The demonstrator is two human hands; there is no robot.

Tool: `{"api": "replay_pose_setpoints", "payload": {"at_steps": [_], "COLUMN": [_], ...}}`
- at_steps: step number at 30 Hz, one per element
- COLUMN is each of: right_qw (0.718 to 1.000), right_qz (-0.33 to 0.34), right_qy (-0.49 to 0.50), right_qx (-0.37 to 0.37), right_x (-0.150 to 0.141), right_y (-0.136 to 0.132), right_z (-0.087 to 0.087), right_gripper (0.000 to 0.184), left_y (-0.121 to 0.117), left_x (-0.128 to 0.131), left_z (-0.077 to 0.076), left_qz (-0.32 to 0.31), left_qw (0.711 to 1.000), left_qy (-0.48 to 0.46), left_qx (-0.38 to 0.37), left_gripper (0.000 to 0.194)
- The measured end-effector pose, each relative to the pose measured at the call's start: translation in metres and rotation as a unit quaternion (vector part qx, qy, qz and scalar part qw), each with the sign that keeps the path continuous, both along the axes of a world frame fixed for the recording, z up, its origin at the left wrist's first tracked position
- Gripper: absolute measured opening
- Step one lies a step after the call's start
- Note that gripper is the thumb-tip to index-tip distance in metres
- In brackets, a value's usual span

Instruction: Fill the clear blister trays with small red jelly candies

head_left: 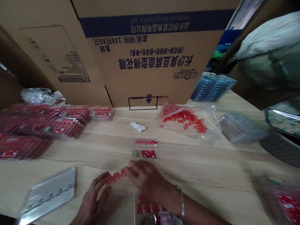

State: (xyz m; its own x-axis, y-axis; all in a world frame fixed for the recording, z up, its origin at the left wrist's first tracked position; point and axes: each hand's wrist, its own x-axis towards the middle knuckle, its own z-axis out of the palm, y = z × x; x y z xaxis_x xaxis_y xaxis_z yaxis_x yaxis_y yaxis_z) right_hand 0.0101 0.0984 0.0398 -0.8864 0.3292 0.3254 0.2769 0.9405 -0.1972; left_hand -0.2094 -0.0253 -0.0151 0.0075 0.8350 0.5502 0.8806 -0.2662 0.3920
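Observation:
My left hand is at the left end of a clear plastic tray, with thumb and fingers bent around its edge. A row of red gummy-like pieces lies along the tray. Over the tray's right end is my right hand, blurred by motion, its fingertips at the row; what they hold, if anything, is hidden. Below the right wrist sits another pack with red pieces, partly covered by the arm. A small clear pack with a red stick and a red patterned packet lies just beyond the hands.
A large cardboard box stands behind. An opened bag of red pieces lies at back right, beside stacked clear trays. Filled red packs are stacked at left. A silvery slotted tray lies front left; white paper lies mid-table.

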Motion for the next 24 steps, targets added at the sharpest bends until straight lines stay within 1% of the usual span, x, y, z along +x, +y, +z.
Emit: {"api": "replay_pose_setpoints", "payload": {"at_steps": [2,3,4,5,6,7,9,10,11,13,15,16,17,20,21,24], "right_qw": [0.992,0.978,0.959,0.941,0.929,0.927,0.937,0.943,0.947,0.952,0.954,0.955,0.956,0.961,0.962,0.959], "right_qz": [-0.054,-0.096,-0.140,-0.181,-0.213,-0.229,-0.230,-0.221,-0.212,-0.196,-0.184,-0.177,-0.169,-0.144,-0.140,-0.131], "right_qy": [0.052,0.076,0.097,0.111,0.117,0.114,0.092,0.079,0.068,0.049,0.030,0.019,0.002,-0.083,-0.112,-0.169], "right_qx": [-0.106,-0.170,-0.226,-0.263,-0.278,-0.273,-0.248,-0.237,-0.231,-0.229,-0.234,-0.239,-0.241,-0.219,-0.206,-0.188], "right_x": [0.030,0.041,0.049,0.054,0.056,0.055,0.050,0.047,0.044,0.041,0.041,0.041,0.041,0.037,0.034,0.027], "right_y": [0.023,0.037,0.053,0.069,0.085,0.100,0.123,0.131,0.136,0.138,0.133,0.130,0.125,0.112,0.108,0.099], "right_z": [-0.002,-0.006,-0.011,-0.019,-0.027,-0.036,-0.054,-0.062,-0.068,-0.075,-0.076,-0.073,-0.070,-0.056,-0.051,-0.041], "right_gripper": [0.029,0.035,0.042,0.048,0.051,0.051,0.045,0.042,0.040,0.039,0.043,0.050,0.060,0.098,0.104,0.107], "left_y": [0.035,0.057,0.081,0.105,0.128,0.148,0.179,0.188,0.193,0.194,0.190,0.187,0.185,0.182,0.181,0.179], "left_x": [0.019,0.028,0.034,0.040,0.043,0.045,0.044,0.043,0.041,0.038,0.037,0.038,0.039,0.043,0.044,0.045], "left_z": [0.014,0.019,0.021,0.020,0.017,0.012,0.000,-0.006,-0.011,-0.017,-0.020,-0.021,-0.022,-0.024,-0.023,-0.017], "left_qz": [-0.005,0.005,0.012,0.019,0.034,0.041,0.058,0.063,0.066,0.065,0.062,0.063,0.063,0.058,0.054,0.048], "left_qw": [0.996,0.991,0.985,0.977,0.970,0.968,0.967,0.968,0.968,0.968,0.967,0.966,0.965,0.962,0.961,0.961], "left_qy": [-0.080,-0.120,-0.157,-0.183,-0.192,-0.188,-0.175,-0.167,-0.160,-0.147,-0.138,-0.135,-0.133,-0.125,-0.122,-0.105], "left_qx": [-0.034,-0.054,-0.072,-0.109,-0.148,-0.161,-0.176,-0.177,-0.180,-0.191,-0.206,-0.213,-0.219,-0.235,-0.240,-0.250], "left_gripper": [0.027,0.022,0.024,0.028,0.029,0.028,0.022,0.020,0.019,0.020,0.026,0.030,0.035,0.044,0.044,0.041]}}
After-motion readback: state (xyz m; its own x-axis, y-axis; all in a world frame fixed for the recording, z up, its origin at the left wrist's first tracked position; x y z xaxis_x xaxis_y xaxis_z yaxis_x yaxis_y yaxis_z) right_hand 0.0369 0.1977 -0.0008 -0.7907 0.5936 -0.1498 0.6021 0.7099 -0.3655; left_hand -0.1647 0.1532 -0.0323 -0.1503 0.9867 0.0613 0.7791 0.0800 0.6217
